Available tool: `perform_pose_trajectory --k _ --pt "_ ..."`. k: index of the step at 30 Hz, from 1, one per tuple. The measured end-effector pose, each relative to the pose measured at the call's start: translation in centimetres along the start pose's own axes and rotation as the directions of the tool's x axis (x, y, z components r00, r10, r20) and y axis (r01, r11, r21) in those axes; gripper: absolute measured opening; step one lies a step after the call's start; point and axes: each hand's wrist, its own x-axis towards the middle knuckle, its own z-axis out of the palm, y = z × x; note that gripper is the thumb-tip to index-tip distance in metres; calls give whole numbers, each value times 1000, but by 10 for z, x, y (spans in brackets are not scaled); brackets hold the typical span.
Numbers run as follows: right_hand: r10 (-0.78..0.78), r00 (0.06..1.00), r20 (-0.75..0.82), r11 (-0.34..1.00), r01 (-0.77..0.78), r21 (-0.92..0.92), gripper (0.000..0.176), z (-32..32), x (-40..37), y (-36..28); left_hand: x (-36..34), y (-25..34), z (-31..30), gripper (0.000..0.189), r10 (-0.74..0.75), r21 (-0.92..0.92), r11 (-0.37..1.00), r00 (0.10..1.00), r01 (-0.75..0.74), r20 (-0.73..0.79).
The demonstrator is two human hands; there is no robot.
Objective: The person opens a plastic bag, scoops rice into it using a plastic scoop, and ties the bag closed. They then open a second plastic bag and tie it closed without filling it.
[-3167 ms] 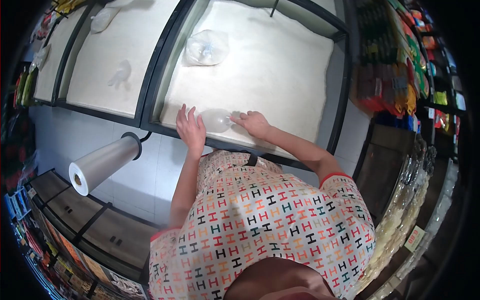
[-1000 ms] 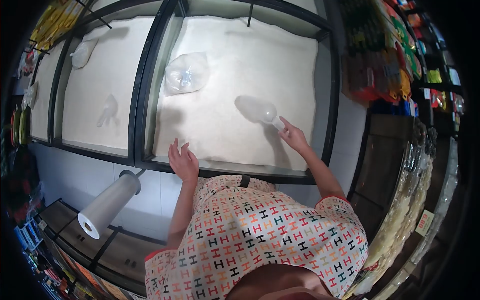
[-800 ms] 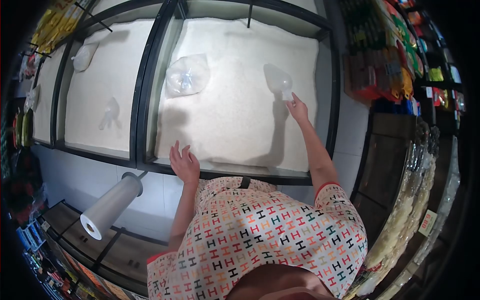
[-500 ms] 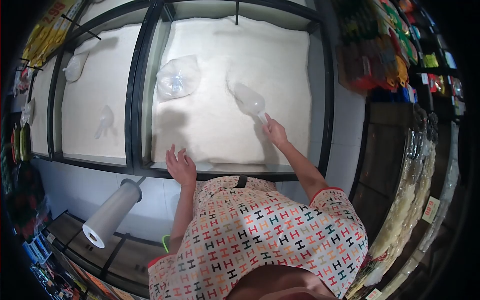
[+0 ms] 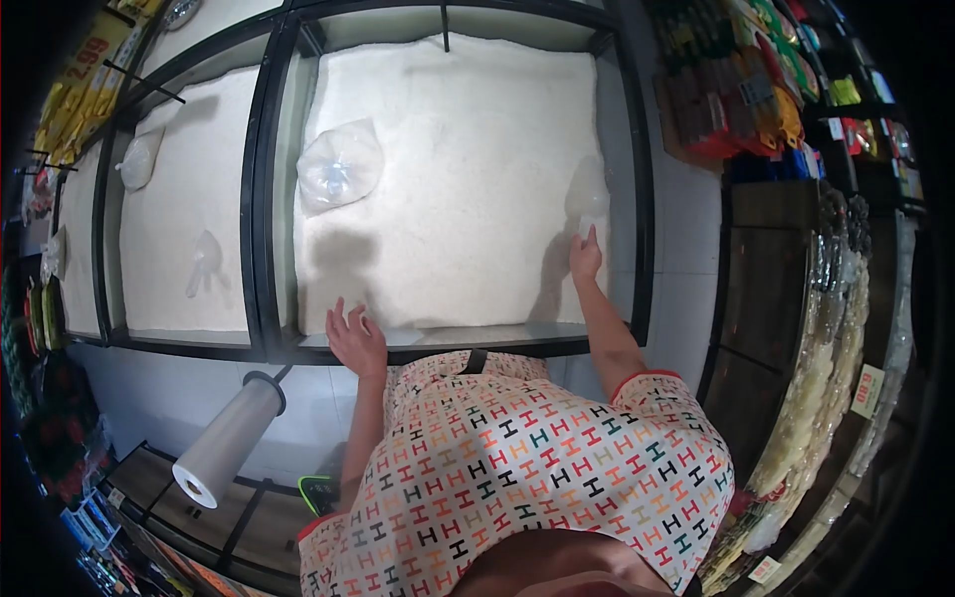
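Observation:
My right hand [image 5: 587, 259] is closed around the handle of a clear plastic scoop [image 5: 585, 202], held by the right wall of a wide bin of pale, fine grain [image 5: 458, 179]. The scoop overlaps the grain's right edge, and a shadow falls to its left. Over the bin's front edge hovers my left hand [image 5: 355, 336], fingers apart and nothing in them. Farther in on the left, a knotted clear plastic bag [image 5: 340, 166] with pale contents lies on the grain.
Left of the dark bin frame [image 5: 261, 199], another grain bin holds a second scoop [image 5: 205, 263] and a small tied bag [image 5: 141, 159]. A roll of plastic bags [image 5: 229, 438] juts out below the front edge. Packaged goods [image 5: 816, 378] line the shelves at right.
My right hand has carried the scoop from mid-bin to the right wall. The shallow mark in the grain at the scoop's earlier spot now looks level. My left hand has barely moved.

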Motion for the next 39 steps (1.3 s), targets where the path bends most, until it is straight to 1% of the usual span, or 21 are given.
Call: perform_pose_trajectory --k 2,4,5,8,11,13,16,19,21,22,24,25,27,30,33,36,39 --pt "42 999 -20 987 -38 156 60 30 -18 -13 0 3 1 21 -1 -1 1000 1000 1 10" --pt "26 998 61 966 -41 256 59 37 -43 -28 1 2 2 21 -6 -6 1000 1000 6 28" --pt "15 995 102 950 -46 307 59 23 -47 -21 -9 16 2 21 -4 -1 1000 1000 4 27" --pt "-147 971 191 940 77 334 58 -5 -62 -35 -7 19 5 20 -7 10 1000 1000 7 22" --pt "-62 996 67 919 31 394 57 -13 -33 -37 -8 19 5 19 -1 12 1000 1000 1 27" --pt "-10 999 -39 957 21 289 57 -11 9 -19 -14 26 8 19 14 10 1000 1000 -14 20" --pt "-7 997 -73 988 18 152 56 -3 59 -16 -13 28 9 21 -5 31 1000 999 4 32" --pt "-106 994 -19 994 106 14 57 27 63 -26 -17 30 8 21 -1 18 1000 1000 1 25" --pt "-212 976 56 977 211 18 57 43 38 -44 -16 27 10 21 -1 5 1000 1000 1 20" --pt "-262 960 93 965 261 23 57 46 15 -61 -14 22 9 21 0 -3 1000 1000 1 19" --pt "-354 907 228 935 338 110 58 47 -27 -82 -13 21 9 21 -13 -4 1000 1000 13 28" --pt "-405 876 264 914 380 140 58 46 -45 -86 -13 21 8 21 -18 -4 1000 999 18 31" --pt "-507 797 329 862 460 213 57 46 -78 -94 -12 21 9 20 -18 2 1000 999 18 29" --pt "-575 666 476 815 515 265 56 32 -118 -112 -11 13 11 19 -13 -2 1000 1000 13 17" --pt "-703 465 538 686 642 341 55 33 -147 -126 -15 8 12 20 -21 -18 1000 1000 21 17" --pt "-769 349 536 603 676 425 56 57 -158 -145 -15 -3 11 20 -29 -22 999 1000 29 13" --pt "-740 465 486 664 621 417 55 76 -134 -140 -15 -6 9 19 -34 -29 999 999 34 -1"
